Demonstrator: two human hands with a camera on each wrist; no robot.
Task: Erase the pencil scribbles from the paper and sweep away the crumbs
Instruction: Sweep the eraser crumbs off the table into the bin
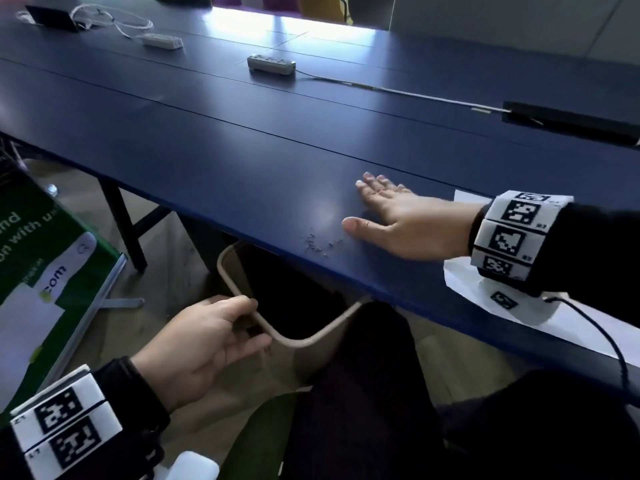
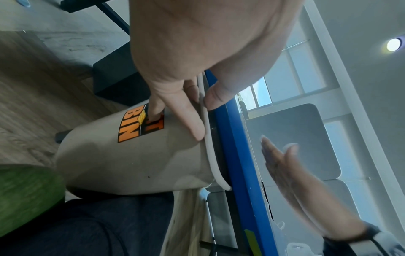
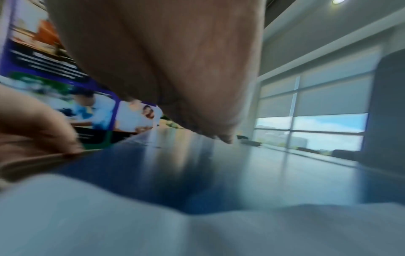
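A small scatter of dark eraser crumbs (image 1: 320,244) lies on the blue table (image 1: 242,161) close to its front edge. My right hand (image 1: 398,220) lies flat on the table just right of the crumbs, fingers straight, thumb nearest them. The white paper (image 1: 512,306) sits under my right wrist at the table's right edge; no scribbles show on its visible part. Below the table edge my left hand (image 1: 221,337) grips the rim of a beige bin (image 1: 311,337), thumb inside and fingers outside (image 2: 192,124). The bin's mouth (image 2: 210,149) sits right under the table edge, beneath the crumbs.
Two white power strips (image 1: 272,64) (image 1: 162,40) with cables lie far back on the table, and a black bar (image 1: 568,124) at the right. A green and white banner (image 1: 45,258) leans on the floor to the left. My dark-trousered leg (image 1: 367,393) is beside the bin.
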